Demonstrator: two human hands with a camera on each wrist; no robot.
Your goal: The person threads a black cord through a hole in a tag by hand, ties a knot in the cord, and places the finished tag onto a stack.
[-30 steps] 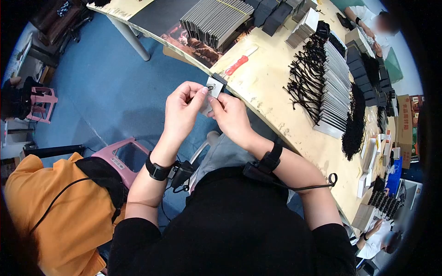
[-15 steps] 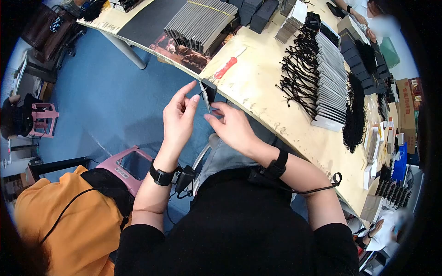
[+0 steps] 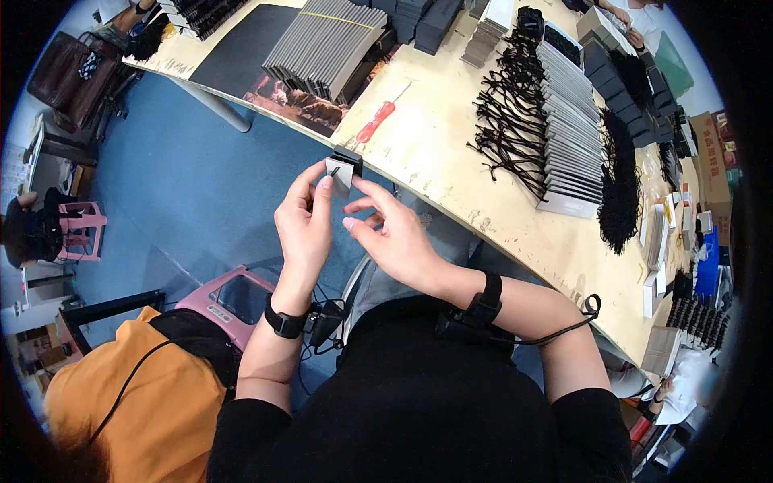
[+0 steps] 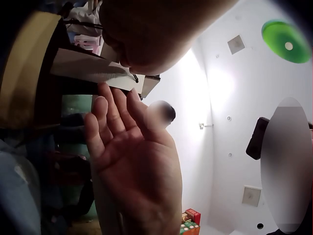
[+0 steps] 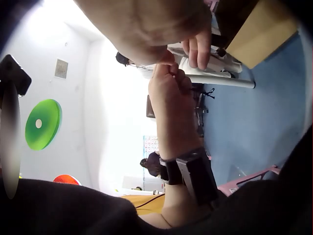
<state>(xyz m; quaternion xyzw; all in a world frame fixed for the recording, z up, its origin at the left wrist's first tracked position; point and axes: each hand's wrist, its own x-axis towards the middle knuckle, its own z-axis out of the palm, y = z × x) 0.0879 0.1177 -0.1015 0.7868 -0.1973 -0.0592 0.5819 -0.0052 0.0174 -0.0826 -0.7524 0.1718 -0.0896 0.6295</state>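
Observation:
At the table's edge, my left hand (image 3: pixel 304 225) pinches a small white card (image 3: pixel 341 171) with a short dark cord on its face; a dark block (image 3: pixel 351 158) stands just behind it. In the left wrist view my left hand (image 4: pixel 156 36) is above the pale card (image 4: pixel 90 68), its fingertips at the cord end. My right hand (image 3: pixel 400 245) is beside the card, its fingers loosely bent and apart, with nothing held. Its palm faces the left wrist camera. Whether the right index fingertip touches the card, I cannot tell.
A red-handled tool (image 3: pixel 376 122) lies on the table (image 3: pixel 427 145). Behind it is a banded stack of grey strips (image 3: pixel 326 44); to the right are grey pieces with black cords (image 3: pixel 572 133). A pink stool (image 3: pixel 233 302) and someone in orange (image 3: pixel 141 386) are at left.
Both hands and the card appear further left in the head view, which has also shifted. The card's face has turned back toward the camera, and my right fingers have parted from their earlier grip.

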